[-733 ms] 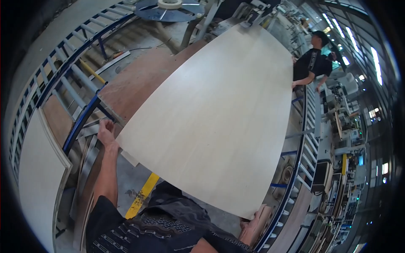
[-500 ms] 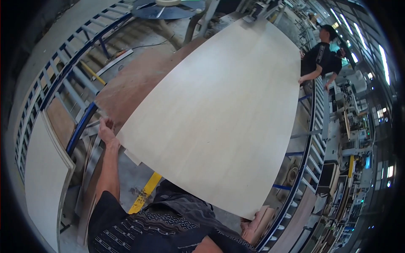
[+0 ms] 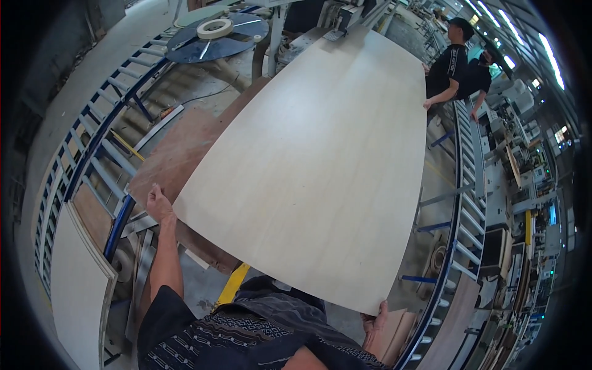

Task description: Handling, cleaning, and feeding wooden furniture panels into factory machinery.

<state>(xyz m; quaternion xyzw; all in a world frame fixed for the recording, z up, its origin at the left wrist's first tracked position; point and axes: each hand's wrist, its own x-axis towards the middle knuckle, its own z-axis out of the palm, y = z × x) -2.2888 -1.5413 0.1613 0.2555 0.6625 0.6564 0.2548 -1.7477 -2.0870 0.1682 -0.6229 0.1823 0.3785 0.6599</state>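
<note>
A large pale plywood panel point(image 3: 302, 166) stretches from in front of my body toward the machine at the far end. My right hand point(image 3: 375, 320) grips its near right corner, with the fingers partly hidden beneath. At the near left corner, my left hand point(image 3: 160, 205) has its fingers curled in, and its wrist side lies against the panel's edge. What those fingers hold, if anything, does not show. Under the panel, a reddish-brown board point(image 3: 172, 151) sticks out on the left and along the near edge.
Roller conveyors run on the left point(image 3: 92, 126) and right point(image 3: 467, 216). Pale panels point(image 3: 77, 290) stand at lower left. A round reel table point(image 3: 217, 37) and a machine head point(image 3: 345, 18) are at the far end. Two co-workers point(image 3: 453, 68) stand at far right, one touching the panel's edge.
The whole view has shifted. More of the brown board shows below the panel's near edge. My left fingers have curled tighter, and my right thumb now shows at the corner.
</note>
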